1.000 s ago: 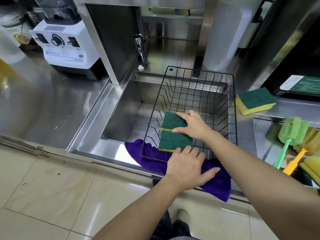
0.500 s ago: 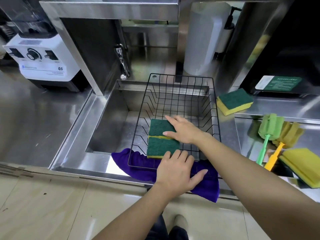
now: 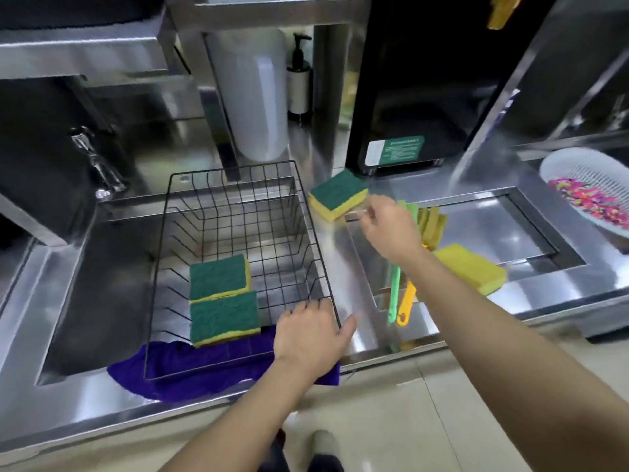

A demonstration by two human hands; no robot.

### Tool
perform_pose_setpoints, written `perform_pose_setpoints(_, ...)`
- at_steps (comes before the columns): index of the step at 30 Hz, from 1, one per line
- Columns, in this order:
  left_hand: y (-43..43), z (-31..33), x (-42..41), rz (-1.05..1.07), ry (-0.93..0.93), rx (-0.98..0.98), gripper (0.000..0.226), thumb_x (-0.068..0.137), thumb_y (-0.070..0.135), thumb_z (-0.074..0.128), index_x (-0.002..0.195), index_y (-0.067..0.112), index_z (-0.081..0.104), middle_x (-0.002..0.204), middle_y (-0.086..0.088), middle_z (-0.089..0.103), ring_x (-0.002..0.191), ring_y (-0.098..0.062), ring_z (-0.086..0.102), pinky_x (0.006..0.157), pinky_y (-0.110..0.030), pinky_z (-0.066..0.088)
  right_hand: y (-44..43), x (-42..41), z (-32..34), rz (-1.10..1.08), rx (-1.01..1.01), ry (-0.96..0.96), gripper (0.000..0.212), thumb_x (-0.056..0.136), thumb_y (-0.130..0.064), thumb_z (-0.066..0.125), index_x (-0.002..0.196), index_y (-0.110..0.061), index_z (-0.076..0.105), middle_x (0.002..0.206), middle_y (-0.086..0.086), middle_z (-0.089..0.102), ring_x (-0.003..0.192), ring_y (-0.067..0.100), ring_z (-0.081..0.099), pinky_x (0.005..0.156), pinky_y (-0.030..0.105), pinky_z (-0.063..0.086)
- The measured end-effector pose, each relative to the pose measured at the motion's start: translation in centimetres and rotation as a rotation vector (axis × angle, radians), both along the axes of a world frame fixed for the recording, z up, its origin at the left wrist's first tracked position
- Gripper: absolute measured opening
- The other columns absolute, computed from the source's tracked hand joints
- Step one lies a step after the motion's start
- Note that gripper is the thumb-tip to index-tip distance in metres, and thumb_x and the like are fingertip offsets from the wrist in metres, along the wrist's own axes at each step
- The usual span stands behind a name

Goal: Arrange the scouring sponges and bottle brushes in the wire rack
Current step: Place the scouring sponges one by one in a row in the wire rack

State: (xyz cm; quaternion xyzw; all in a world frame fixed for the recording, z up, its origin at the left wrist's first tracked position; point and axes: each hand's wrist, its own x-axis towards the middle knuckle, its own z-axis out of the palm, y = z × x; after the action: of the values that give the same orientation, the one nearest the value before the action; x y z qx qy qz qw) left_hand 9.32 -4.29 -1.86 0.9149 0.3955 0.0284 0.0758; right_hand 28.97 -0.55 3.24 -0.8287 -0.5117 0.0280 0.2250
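1. The wire rack (image 3: 308, 212) sat in the sink (image 3: 102, 260), its near end over a purple cloth (image 3: 204, 373).
2. Two scouring sponges (image 3: 221, 298) lay green side up, touching, on the rack floor at its near left.
3. The left hand (image 3: 308, 333) rested on the rack's near right corner, fingers over the rim wire, thumb outside.
4. The right hand (image 3: 391, 229) hovered empty, fingers loosely curled, above the brush heads.
5. A third sponge (image 3: 337, 197) lay on the counter just beyond that hand; a fourth, yellow side up (image 3: 471, 269), lay to its right.
6. The green bottle brush (image 3: 394, 291) and orange bottle brush (image 3: 406, 303) lay side by side right of the rack.
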Motion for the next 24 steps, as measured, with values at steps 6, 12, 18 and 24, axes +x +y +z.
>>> perform_pose_setpoints(6, 0.0, -0.3, 0.2, 0.043, 0.014, -0.021, 0.055, 0.087, 0.062, 0.023, 0.089, 0.018, 0.055, 0.095, -0.003, 0.067, 0.091, -0.022, 0.056, 0.068, -0.036, 0.04, -6.3, 5.8, -1.2, -0.262, -0.461, -0.136, 0.061, 0.079, -0.052, 0.056, 0.125, -0.012, 0.05, 0.134, 0.015, 0.047, 0.126, 0.033, 0.04, 0.102, 0.046, 0.028)
perform_pose_setpoints(12, -0.2, -0.2, 0.3, 0.069, -0.005, -0.025, 0.05, 0.087, 0.062, 0.027, 0.084, 0.02, 0.054, 0.091, -0.002, 0.067, 0.09, -0.022, 0.056, 0.064, -0.035, 0.039, -9.1, 7.7, -1.8, -0.272, -0.826, -0.072, 0.09, 0.065, -0.05, 0.073, 0.137, -0.018, 0.031, 0.137, 0.016, 0.044, 0.129, 0.036, 0.039, 0.104, 0.047, 0.028)
perform_pose_setpoints(18, -0.3, 0.0, 0.3, 0.068, -0.003, -0.017, 0.051, 0.087, 0.063, 0.025, 0.081, 0.02, 0.051, 0.09, -0.002, 0.066, 0.089, -0.022, 0.056, 0.067, -0.036, 0.041, -8.3, 7.9, 0.6, -0.243, -0.828, -0.14, 0.094, 0.067, -0.034, 0.071, 0.144, -0.021, 0.018, 0.136, 0.021, 0.039, 0.128, 0.039, 0.034, 0.1, 0.042, 0.032)
perform_pose_setpoints(24, -0.4, 0.4, 0.2, 0.045, -0.04, -0.01, 0.05, 0.088, 0.061, 0.028, 0.081, 0.019, 0.053, 0.085, -0.002, 0.065, 0.083, -0.021, 0.057, 0.065, -0.035, 0.042, -5.1, 5.8, 7.3, -0.103, -0.202, 0.111, 0.082, 0.065, -0.043, 0.077, 0.135, -0.042, 0.032, 0.125, 0.016, 0.037, 0.116, 0.039, 0.04, 0.099, 0.044, 0.035)
